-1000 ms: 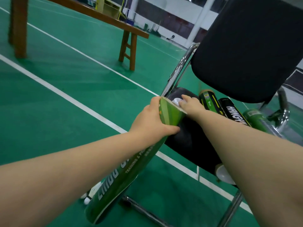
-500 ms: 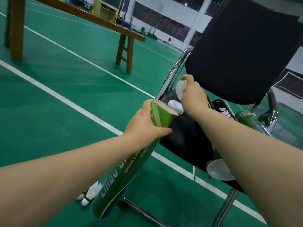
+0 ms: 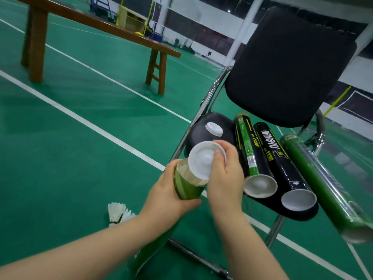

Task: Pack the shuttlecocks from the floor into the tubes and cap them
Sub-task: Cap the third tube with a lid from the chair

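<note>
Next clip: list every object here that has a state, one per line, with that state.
Green tube: open, feathers at its mouth, gripped by the left hand.
White cap: off, tilted at the tube's mouth, held by the right hand.
Spare cap: loose on the chair seat.
Three tubes on the chair: lying down; near ends of two look capped.
Shuttlecocks: on the floor, unpacked.

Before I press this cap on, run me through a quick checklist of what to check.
1. Left hand grips the tube near its mouth: ok.
2. Right hand holds the cap: ok.
3. Cap square on the mouth: not ok, it is tilted over the rim.
4. Feathers below the rim: cannot tell.
5. Floor cleared: not ok, shuttlecocks remain.
6. Spare cap on the chair seat: ok.
</note>
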`<action>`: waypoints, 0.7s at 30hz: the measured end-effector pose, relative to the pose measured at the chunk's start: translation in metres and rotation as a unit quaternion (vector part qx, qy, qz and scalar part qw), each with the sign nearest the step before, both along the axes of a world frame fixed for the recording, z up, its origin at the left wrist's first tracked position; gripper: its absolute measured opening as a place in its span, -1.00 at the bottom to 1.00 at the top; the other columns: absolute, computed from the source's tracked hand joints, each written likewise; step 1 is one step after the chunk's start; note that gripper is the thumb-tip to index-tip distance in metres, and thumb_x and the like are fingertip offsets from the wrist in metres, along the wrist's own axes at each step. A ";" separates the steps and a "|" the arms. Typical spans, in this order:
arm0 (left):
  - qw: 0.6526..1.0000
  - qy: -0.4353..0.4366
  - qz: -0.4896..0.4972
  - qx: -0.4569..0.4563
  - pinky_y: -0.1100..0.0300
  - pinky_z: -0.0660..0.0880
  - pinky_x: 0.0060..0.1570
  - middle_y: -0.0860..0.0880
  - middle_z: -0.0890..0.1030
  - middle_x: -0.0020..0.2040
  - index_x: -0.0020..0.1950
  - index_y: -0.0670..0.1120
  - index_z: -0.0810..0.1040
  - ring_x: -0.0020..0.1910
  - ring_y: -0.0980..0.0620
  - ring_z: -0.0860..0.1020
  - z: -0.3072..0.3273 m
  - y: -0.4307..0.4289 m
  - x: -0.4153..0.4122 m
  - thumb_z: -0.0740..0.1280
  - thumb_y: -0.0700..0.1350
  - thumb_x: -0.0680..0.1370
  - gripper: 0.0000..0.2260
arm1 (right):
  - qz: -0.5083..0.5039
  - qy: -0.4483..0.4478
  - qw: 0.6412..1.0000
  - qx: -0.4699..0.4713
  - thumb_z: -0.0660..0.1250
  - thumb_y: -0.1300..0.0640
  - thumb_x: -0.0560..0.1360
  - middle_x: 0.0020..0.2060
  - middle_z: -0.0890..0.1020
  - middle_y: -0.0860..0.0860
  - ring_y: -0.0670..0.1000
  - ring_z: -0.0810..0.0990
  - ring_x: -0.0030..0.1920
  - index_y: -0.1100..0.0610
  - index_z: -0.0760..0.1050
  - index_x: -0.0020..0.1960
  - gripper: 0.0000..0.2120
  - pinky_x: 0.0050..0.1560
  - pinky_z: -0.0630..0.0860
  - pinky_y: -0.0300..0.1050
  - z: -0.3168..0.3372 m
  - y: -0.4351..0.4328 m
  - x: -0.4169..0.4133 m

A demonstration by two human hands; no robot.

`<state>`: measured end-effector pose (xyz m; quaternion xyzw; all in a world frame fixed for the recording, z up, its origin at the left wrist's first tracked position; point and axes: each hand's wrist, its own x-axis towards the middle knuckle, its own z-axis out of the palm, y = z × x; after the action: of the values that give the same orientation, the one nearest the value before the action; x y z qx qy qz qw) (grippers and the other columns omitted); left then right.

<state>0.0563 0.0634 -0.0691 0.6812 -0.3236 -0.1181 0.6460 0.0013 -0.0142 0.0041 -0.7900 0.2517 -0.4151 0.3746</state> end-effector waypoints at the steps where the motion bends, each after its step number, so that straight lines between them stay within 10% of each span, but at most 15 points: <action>1: 1.000 0.010 -0.004 -0.005 0.28 0.47 -0.04 0.21 0.54 0.05 0.16 0.30 0.25 0.01 0.22 0.51 -0.004 0.005 -0.005 0.55 -0.01 0.21 -0.32 | -0.002 -0.003 0.999 0.032 0.12 0.15 0.59 -0.16 0.55 -0.21 -0.18 0.51 -0.09 -0.05 0.47 0.02 -0.82 -0.09 0.41 -0.17 -0.008 0.007 0.000; 10: 0.999 0.036 -0.018 0.019 0.51 0.38 -0.12 0.27 0.51 0.07 0.08 0.41 0.22 0.04 0.31 0.49 -0.032 0.023 -0.032 0.46 0.07 0.14 -0.37 | -0.049 0.019 0.982 0.180 0.17 0.08 0.57 0.01 0.56 0.02 0.02 0.53 0.03 -0.08 0.48 -0.11 -0.85 0.08 0.49 -0.02 -0.058 0.029 -0.013; 16: 0.995 0.052 -0.075 0.029 0.31 0.42 0.04 0.21 0.47 0.15 0.11 0.45 0.19 0.09 0.25 0.47 -0.031 0.025 -0.039 0.41 0.14 0.15 -0.37 | -0.085 0.000 0.970 0.226 0.17 0.09 0.57 0.06 0.55 0.05 0.05 0.53 0.04 -0.08 0.47 -0.15 -0.83 0.14 0.49 0.06 -0.060 0.030 -0.024; 21: 0.972 0.171 -0.128 -0.099 0.33 0.48 -0.11 0.06 0.58 0.01 0.15 0.08 0.44 -0.05 0.17 0.56 -0.005 0.032 -0.035 0.28 -0.17 0.26 -0.54 | -0.076 0.006 0.965 0.252 0.18 0.11 0.55 0.06 0.57 0.08 0.08 0.56 0.03 -0.02 0.52 -0.12 -0.84 0.09 0.52 0.06 -0.061 0.033 -0.022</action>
<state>0.0216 0.0957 -0.0741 0.5362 -0.3029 -0.2822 0.7356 -0.0204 0.0191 -0.0566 -0.6514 0.4096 -0.3603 0.5273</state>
